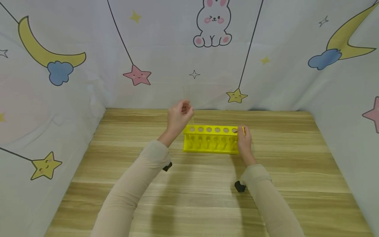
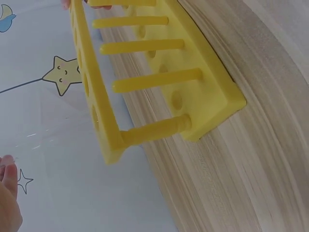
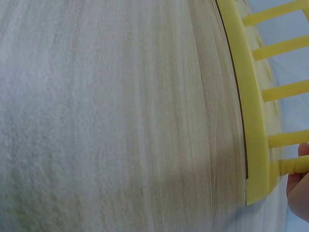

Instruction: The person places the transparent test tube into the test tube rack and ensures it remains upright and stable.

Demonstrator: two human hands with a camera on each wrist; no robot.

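Observation:
A clear, barely visible test tube (image 1: 186,92) stands nearly upright in my left hand (image 1: 177,116), pinched between thumb and fingers. Its lower end overlaps the leftmost hole of a yellow test tube rack (image 1: 213,152) in the head view. The rack stands upright on the table, with a row of holes on top and pegs along its front. At the rack's right end my right hand (image 1: 245,141) grips the top plate and end. In the left wrist view, part of the left hand (image 2: 7,198) shows at the left edge, beside the rack's near end (image 2: 113,145).
The wood-grain table (image 1: 201,194) extends around the rack on all sides. A white cloth backdrop (image 1: 165,49) with printed stars, moons and a rabbit rises behind the table and along both sides. Dark wrist devices (image 1: 240,186) show below both forearms.

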